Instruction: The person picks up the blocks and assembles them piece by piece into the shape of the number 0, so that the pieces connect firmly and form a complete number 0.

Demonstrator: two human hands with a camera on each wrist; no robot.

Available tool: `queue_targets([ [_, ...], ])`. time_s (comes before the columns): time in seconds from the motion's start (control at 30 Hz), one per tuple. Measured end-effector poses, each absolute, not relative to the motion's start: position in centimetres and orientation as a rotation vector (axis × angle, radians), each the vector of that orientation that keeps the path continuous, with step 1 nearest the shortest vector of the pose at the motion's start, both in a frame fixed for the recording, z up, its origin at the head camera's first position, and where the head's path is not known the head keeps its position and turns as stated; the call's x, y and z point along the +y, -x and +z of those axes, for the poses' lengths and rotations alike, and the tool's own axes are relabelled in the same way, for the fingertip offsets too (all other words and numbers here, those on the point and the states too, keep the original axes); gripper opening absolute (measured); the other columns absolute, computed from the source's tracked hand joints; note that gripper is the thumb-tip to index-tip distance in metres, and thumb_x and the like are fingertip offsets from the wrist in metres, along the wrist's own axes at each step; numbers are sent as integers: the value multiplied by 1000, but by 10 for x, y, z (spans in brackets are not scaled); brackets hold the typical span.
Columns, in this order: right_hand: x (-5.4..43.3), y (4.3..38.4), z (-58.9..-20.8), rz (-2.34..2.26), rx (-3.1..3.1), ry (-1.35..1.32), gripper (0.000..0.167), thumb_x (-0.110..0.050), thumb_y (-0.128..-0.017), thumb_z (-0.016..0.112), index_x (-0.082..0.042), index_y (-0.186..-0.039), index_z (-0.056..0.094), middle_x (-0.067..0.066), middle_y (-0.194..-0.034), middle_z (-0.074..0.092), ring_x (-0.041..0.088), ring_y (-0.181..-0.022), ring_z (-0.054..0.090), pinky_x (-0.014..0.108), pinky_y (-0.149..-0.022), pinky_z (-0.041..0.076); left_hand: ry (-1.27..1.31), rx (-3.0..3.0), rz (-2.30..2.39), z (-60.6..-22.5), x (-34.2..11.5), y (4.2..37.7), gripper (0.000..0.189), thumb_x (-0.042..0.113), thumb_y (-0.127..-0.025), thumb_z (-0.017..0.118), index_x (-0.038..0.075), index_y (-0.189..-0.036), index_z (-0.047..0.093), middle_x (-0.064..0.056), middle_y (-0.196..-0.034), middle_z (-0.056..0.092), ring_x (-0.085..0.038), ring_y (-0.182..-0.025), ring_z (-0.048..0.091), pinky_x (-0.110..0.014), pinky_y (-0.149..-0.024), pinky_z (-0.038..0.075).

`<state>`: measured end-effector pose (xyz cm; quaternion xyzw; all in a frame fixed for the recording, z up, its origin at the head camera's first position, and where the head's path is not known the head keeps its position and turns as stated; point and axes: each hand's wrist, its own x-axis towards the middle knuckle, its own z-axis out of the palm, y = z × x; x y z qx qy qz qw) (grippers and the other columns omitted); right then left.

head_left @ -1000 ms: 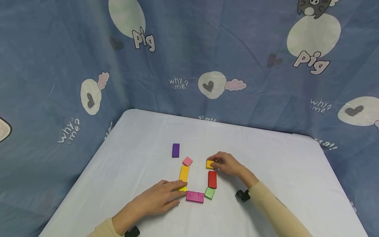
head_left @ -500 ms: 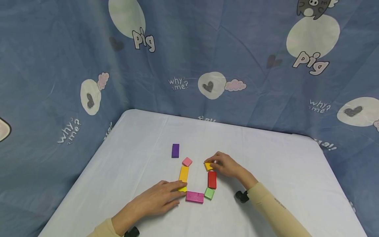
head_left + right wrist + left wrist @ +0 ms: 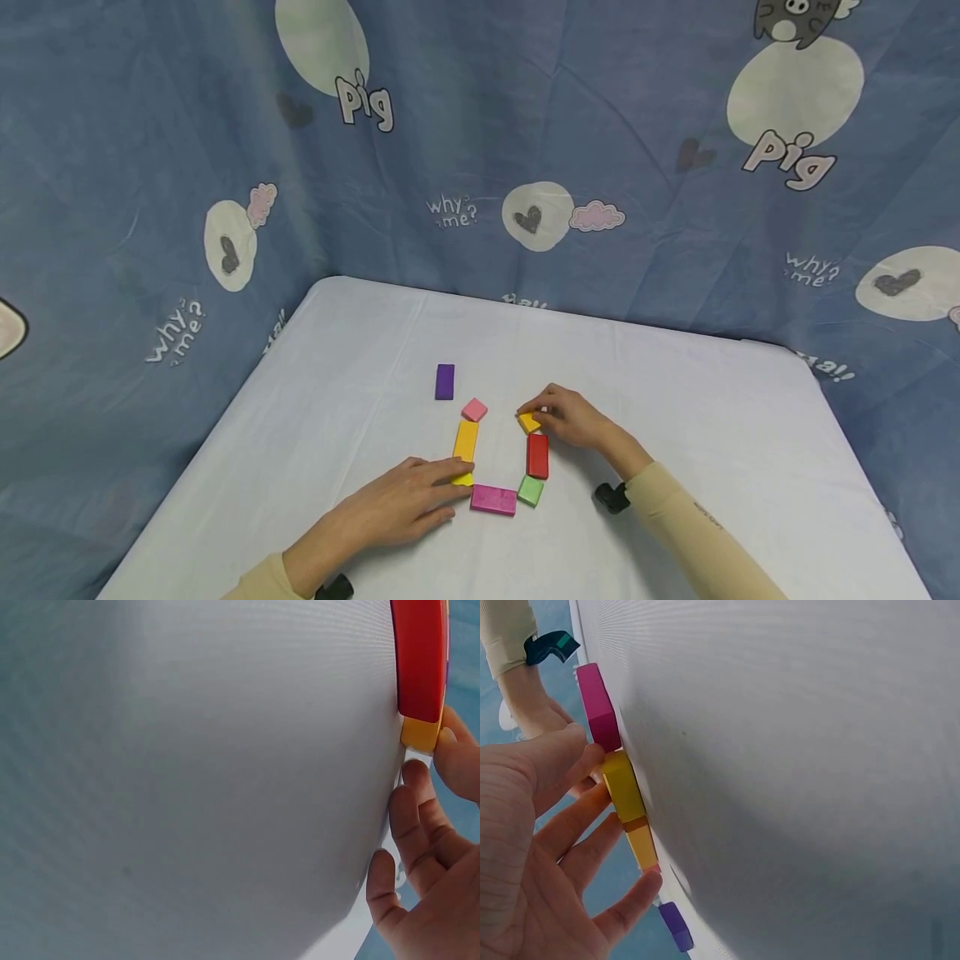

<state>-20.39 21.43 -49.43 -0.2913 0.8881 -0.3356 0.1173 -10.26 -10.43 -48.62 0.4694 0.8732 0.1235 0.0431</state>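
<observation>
On the white table my right hand (image 3: 573,417) pinches a small orange-yellow block (image 3: 528,422) between thumb and fingers. That block stands turned at a slant at the far end of a red block (image 3: 537,456). My left hand (image 3: 408,504) lies with fingers extended, their tips at a yellow block (image 3: 624,787) and the orange block (image 3: 467,439) beyond it. A magenta block (image 3: 493,500) lies by the left fingertips, and a green block (image 3: 530,491) sits between it and the red one. Past the orange block's far end is a small pink block (image 3: 474,409).
A purple block (image 3: 445,382) lies apart, farther back on the white-covered table (image 3: 675,400). Behind the table hangs a blue patterned curtain (image 3: 450,150). Each wrist wears a dark camera, such as the right wrist camera (image 3: 612,497).
My right hand has shifted slightly left and toward me, turning the small orange-yellow block to a slant near the red block. The left hand has stayed in place.
</observation>
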Motion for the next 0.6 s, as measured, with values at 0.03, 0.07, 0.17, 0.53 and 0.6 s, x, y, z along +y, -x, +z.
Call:
queue_targets([
  [0.03,214,204,-495,-983,2598,856,25,-6,-96,61,-13,-116,73,-1,-102,59,14,-90,54,29,-77,48,-1433,2669,379,-486,-104,103,38,32,-97,60,24,-134,62,2,-145,49,-13,-132,44,-41,-96,45],
  [0.07,214,204,-495,-985,2596,860,25,-6,-96,61,-13,-116,73,-1,-102,59,14,-90,54,29,-77,48,-1434,2668,380,-486,-104,103,38,32,-97,60,23,-134,62,2,-145,49,-13,-132,44,-41,-96,45],
  [0.17,214,203,-495,-984,2594,856,25,-6,-96,61,-13,-117,72,-2,-101,58,13,-89,54,28,-76,48,-1431,2666,382,-486,-104,102,38,32,-97,60,23,-134,62,2,-144,49,-13,-131,44,-42,-96,45],
  [0.53,215,201,-493,-1014,2592,837,25,-9,-97,60,-13,-118,72,-2,-100,59,13,-86,52,28,-73,46,-1426,2666,377,-486,-103,103,38,32,-97,60,23,-134,62,2,-145,49,-13,-132,44,-42,-96,45],
  [0.6,216,200,-494,-1018,2594,831,25,-9,-97,60,-13,-118,72,-2,-100,59,14,-86,52,28,-73,46,-1424,2664,377,-486,-103,103,38,32,-97,60,24,-134,61,2,-145,49,-13,-132,44,-42,-96,45],
])
